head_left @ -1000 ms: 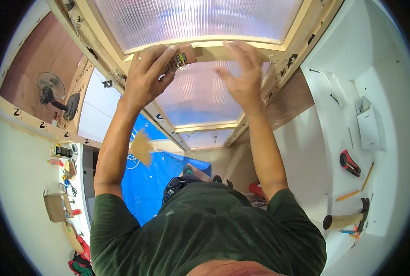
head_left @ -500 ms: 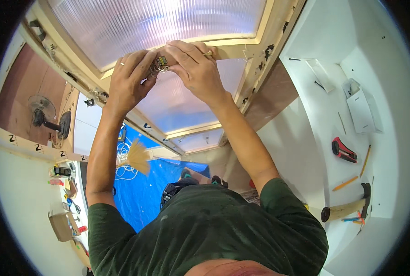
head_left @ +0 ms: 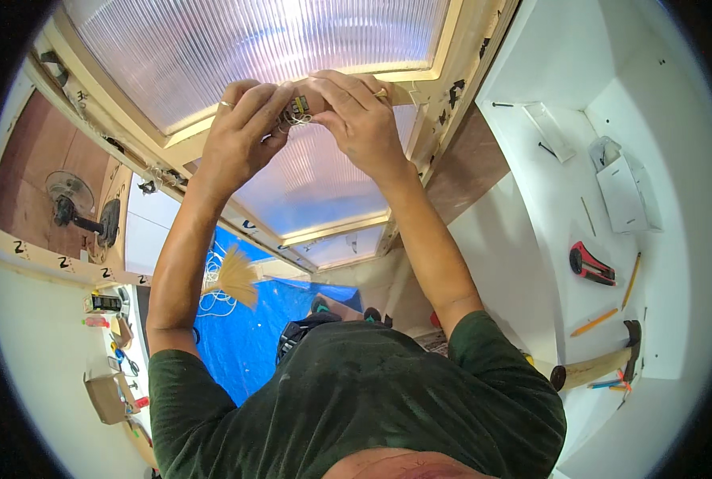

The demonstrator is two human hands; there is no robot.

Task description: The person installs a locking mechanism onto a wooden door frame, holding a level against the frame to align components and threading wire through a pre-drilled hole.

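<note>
Both my hands are raised at a wooden-framed door (head_left: 172,142) with ribbed translucent panels, in front of its crossbar. Between them they grip a small brown piece (head_left: 317,102) with a yellow-and-dark printed patch; I cannot make out its kind. Loose pale strands (head_left: 296,119) hang at its lower edge. My left hand (head_left: 244,132) is closed on its left end, fingers over the top. My right hand (head_left: 362,116) pinches the right part, thumb below and fingers above. Whether the piece touches the crossbar is hidden by my fingers.
To the right, a white shelf (head_left: 523,231) holds a red utility knife (head_left: 592,263), pencils (head_left: 594,322), a hammer (head_left: 599,370) and loose screws. Below left, a straw broom (head_left: 236,277) and white cord lie by a blue tarp (head_left: 272,319). A fan (head_left: 68,199) stands far left.
Both hands and the brown piece appear slightly further right in the picture, while the surroundings have shifted a little left. The grip looks much the same.
</note>
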